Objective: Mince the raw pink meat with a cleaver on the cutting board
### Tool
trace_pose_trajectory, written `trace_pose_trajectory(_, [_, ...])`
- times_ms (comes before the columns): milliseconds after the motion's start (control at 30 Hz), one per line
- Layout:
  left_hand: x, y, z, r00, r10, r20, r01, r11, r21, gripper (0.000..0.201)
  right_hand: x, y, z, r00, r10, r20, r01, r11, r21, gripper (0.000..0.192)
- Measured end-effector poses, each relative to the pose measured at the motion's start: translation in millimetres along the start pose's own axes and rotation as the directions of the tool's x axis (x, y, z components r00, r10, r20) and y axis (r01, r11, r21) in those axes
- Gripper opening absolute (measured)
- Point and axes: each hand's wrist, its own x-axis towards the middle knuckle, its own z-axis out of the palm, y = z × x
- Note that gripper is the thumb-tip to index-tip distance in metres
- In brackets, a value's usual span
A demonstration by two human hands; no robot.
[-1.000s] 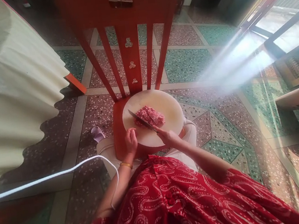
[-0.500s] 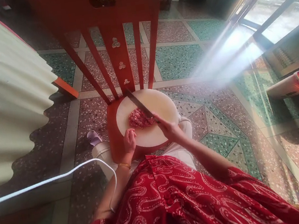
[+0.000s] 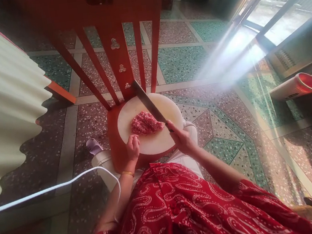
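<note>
We minced meat (image 3: 144,123) on a round board (image 3: 169,109).
Our right hand (image 3: 182,139) gripped the raised knife (image 3: 150,103); our left hand (image 3: 133,148) rested curled at the board's edge.

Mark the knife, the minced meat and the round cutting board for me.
knife (image 3: 148,102): head view, middle of the raised blade.
minced meat (image 3: 143,123): head view, centre of the pink pile.
round cutting board (image 3: 169,109): head view, bare white surface right of the blade.
</note>
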Motion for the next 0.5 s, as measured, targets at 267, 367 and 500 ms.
trace_pose_trajectory(267, [2.9,-1.6,1.1,0.999,0.029,-0.015,-0.028,0.997,0.075,0.023,18.7,7.2,18.8,0.944,0.219,0.247,-0.178,0.968,-0.177,0.048])
trace_pose_trajectory(367, [1.3,1.3,1.2,1.0,0.013,0.005,-0.013,0.999,0.044,0.024,31.2,-9.1,0.7,0.988,0.088,0.131,-0.074,0.992,-0.106,0.047])
trace_pose_trajectory(500, [-0.5,2.1,0.8,1.0,0.02,0.008,-0.02,0.996,0.085,0.025,28.8,-9.8,9.8,1.0,0.018,0.014,-0.017,0.996,-0.085,0.049])
